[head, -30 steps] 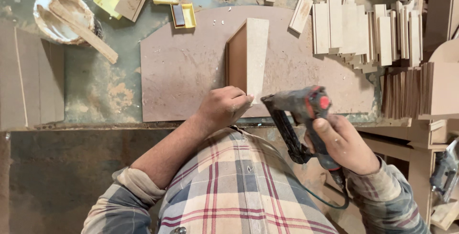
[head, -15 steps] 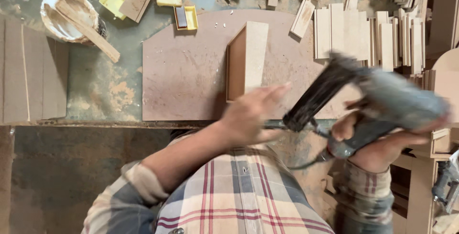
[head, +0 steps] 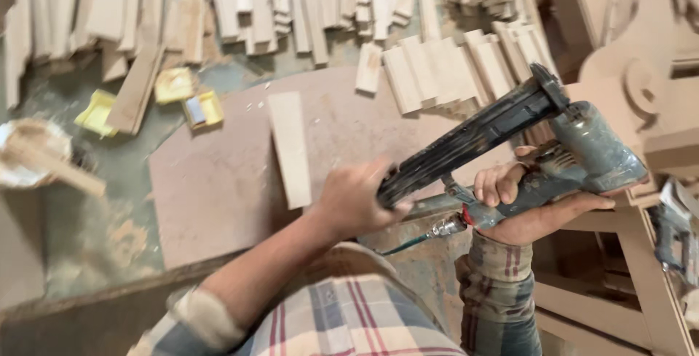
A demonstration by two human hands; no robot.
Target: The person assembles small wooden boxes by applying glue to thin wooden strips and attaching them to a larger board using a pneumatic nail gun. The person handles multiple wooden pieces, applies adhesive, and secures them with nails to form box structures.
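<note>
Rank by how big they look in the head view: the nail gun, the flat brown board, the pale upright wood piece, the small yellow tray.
1. flat brown board
2. nail gun, though it is nearer the camera, so unsure
3. pale upright wood piece
4. small yellow tray

Lighting's flat and even, kind of dim-warm daylight, no hard shadows or glare anywhere. Sharpness is the problem: heavy motion blur all over, worst on the left hand (head: 357, 199) and the bucket (head: 33, 156) at the left edge. The nail gun (head: 510, 145) stays a bit crisper. Strips up top smear toward the corners.
</note>
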